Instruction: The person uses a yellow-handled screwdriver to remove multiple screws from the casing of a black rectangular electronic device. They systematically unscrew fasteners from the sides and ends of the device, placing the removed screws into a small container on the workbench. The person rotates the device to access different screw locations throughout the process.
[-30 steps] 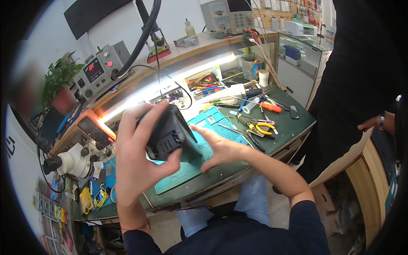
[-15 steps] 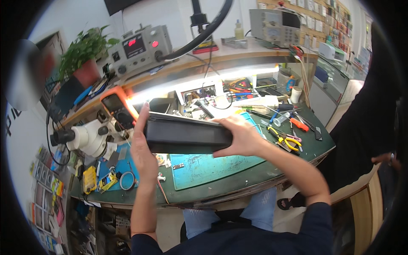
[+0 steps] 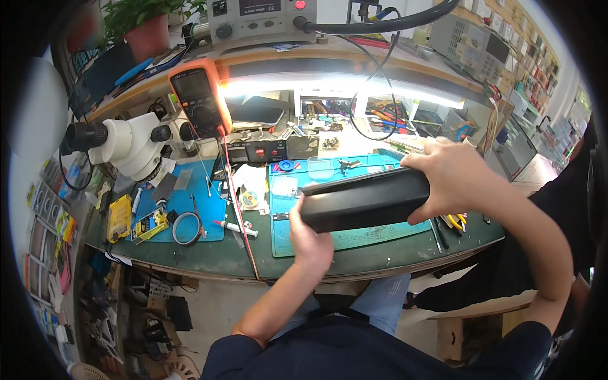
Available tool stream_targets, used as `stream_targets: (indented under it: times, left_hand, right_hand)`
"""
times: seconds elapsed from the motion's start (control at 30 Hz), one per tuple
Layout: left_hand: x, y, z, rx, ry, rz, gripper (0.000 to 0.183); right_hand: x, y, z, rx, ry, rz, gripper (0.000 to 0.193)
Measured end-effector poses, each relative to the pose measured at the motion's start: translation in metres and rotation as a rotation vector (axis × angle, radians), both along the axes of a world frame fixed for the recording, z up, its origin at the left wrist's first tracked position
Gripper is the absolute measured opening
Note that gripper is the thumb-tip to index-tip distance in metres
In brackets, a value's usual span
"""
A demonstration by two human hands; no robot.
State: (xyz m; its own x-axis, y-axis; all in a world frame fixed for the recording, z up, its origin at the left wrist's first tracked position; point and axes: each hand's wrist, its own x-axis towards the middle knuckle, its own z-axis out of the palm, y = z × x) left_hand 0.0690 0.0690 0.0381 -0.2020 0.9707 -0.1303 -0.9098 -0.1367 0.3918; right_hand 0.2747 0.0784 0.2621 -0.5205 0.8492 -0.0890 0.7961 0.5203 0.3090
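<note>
Between my two hands is a long black box-shaped object (image 3: 364,201), held up above the teal work mat (image 3: 297,246) and slightly tilted, its right end higher. Its kind does not show. My left hand (image 3: 310,239) is closed on the near left end, the fingers mostly hidden behind it. At the other end my right hand (image 3: 453,177) wraps the edge, thumb underneath and fingers over the top. Part of the mat and the tools to the right are covered by the box and my right arm.
An orange multimeter (image 3: 201,101) leans against the shelf, its red lead (image 3: 232,180) crossing the bench. Left of it stands a white microscope (image 3: 130,145). A blue mat (image 3: 212,221) carries a tape roll (image 3: 186,228); a syringe (image 3: 237,228) lies beside it. A person in dark clothes stands at right.
My view has turned left and down toward the bench. Both hands still hold the black box, which now sits further right in view and is tilted up at its right end.
</note>
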Motion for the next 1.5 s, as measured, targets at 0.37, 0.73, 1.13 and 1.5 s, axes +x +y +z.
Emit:
stream_targets:
  times: [0.37,0.73,1.13,1.5]
  left_hand:
    - [-0.06,-0.039,0.05,0.248,0.466,0.503,0.057]
    - [-0.03,-0.126,-0.059,0.157,0.913,0.582,0.055]
    - [-0.026,-0.143,-0.069,0.459,1.078,0.494,0.069]
    - [-0.033,-0.135,-0.066,0.281,1.239,0.505,0.07]
  right_hand:
    - [-0.004,0.036,-0.135,-0.162,0.746,0.221,0.088]
    - [-0.027,0.091,-0.165,-0.283,0.551,0.696,0.091]
    - [0.165,0.105,-0.179,0.42,0.74,-0.154,0.048]
    - [0.251,0.071,-0.223,0.542,0.424,-0.379,0.032]
